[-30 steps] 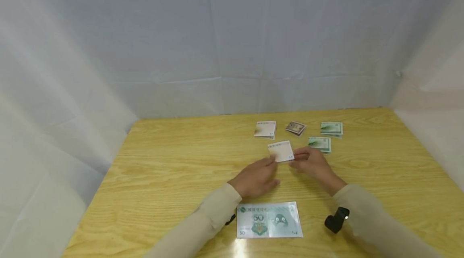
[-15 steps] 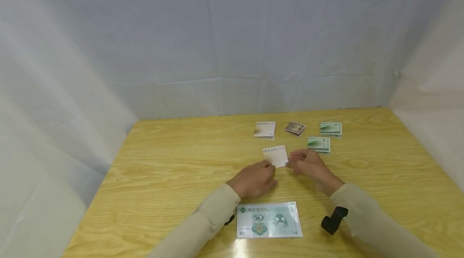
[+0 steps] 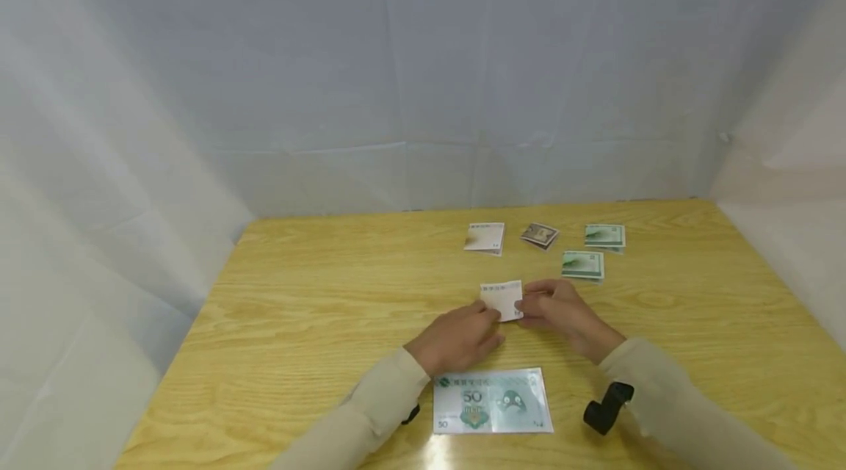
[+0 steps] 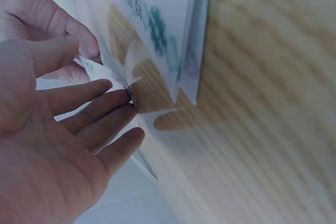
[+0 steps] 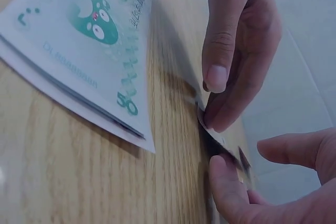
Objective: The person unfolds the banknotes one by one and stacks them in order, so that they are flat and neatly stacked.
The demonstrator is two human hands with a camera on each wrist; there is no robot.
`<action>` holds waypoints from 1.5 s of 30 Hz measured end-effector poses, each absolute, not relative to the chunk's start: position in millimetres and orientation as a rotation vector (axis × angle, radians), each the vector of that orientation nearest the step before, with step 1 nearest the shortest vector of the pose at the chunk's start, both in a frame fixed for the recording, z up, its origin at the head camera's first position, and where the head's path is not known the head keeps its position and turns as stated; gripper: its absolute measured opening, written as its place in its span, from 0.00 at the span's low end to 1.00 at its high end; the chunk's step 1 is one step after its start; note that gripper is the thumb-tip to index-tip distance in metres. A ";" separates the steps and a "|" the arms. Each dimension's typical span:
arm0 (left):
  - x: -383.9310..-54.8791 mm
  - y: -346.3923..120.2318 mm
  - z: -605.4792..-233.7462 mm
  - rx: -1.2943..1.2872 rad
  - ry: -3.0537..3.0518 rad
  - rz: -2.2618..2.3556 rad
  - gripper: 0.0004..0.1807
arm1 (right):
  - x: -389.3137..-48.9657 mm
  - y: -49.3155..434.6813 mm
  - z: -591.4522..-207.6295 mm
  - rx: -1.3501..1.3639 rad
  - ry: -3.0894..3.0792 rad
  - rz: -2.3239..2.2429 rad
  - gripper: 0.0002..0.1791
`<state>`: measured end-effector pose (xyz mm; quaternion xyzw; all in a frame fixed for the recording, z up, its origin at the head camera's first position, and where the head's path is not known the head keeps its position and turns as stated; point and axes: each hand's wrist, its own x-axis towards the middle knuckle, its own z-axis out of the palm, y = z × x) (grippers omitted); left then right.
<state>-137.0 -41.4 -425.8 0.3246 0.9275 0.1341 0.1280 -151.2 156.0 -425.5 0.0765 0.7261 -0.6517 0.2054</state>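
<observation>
A small folded white-and-pink paper note (image 3: 500, 299) lies between both hands in the head view. My left hand (image 3: 456, 339) touches its near-left side with relaxed fingers; in the left wrist view, the thumb stands apart from those fingers (image 4: 105, 121). From the other side, my right hand (image 3: 570, 317) pinches the note's right edge, thumb on top. The right wrist view shows the note (image 5: 212, 135) edge-on, partly hidden by fingers. Nearer the body lies a larger green play banknote (image 3: 491, 402) marked 50, its layers slightly parted at the edge.
Behind the hands are another folded white note (image 3: 485, 236), a small brown folded note (image 3: 540, 235) and two green folded notes, one farther back (image 3: 604, 235) and one nearer (image 3: 583, 264). Pale sheeting (image 3: 436, 73) rises behind the wooden table (image 3: 317, 294).
Both hands have drawn the folded white note toward the body, and it now sits straighter. The right thumb has come onto its right edge. The other notes stay where they were.
</observation>
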 end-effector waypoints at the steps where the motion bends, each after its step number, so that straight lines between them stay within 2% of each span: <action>1: -135.7 -41.8 -425.8 0.937 2.698 0.412 0.22 | -150.5 155.6 -425.7 0.205 2.014 -1.819 0.30; 9: -127.5 -49.9 -424.4 0.926 2.665 0.705 0.28 | -145.0 148.9 -425.8 0.210 1.911 -1.869 0.24; 20: -125.1 -55.2 -425.9 0.768 2.471 1.212 0.32 | -133.5 138.5 -417.2 0.012 1.784 -1.949 0.23; 32: -126.4 -56.3 -408.0 0.346 2.222 1.788 0.17 | -120.8 134.9 -403.8 -0.068 1.789 -1.958 0.23; 37: -124.8 -60.2 -405.1 0.302 2.052 1.954 0.15 | -116.3 135.1 -397.9 -0.115 1.801 -1.927 0.23; 45: -117.2 -66.7 -401.6 0.256 1.915 1.992 0.13 | -110.2 134.0 -394.2 -0.111 1.825 -1.910 0.29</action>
